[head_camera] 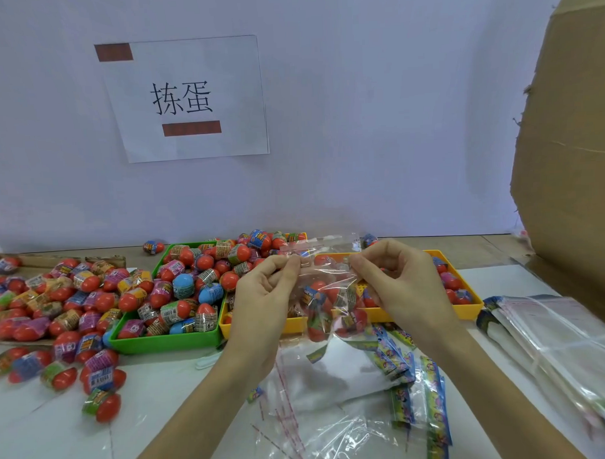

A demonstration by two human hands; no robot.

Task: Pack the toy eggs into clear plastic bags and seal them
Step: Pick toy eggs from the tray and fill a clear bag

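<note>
Cardboard box (566, 151), my far right. White surface (44, 427). Green tray (168, 340) heaped with toy eggs (179, 285); yellow tray (468, 309) beside it. Clear plastic bag (331, 297), eggs inside, hanging above the yellow tray: my left hand (262, 299) and right hand (406, 287) each pinch its top edge in a narrow grip.

Single head-worn view, forward and down, close over the table (54, 440).

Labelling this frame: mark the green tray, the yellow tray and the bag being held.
green tray (168, 340): head view, front wall.
yellow tray (468, 311): head view, front right corner.
clear bag (325, 297): head view, middle, over the eggs inside.
</note>
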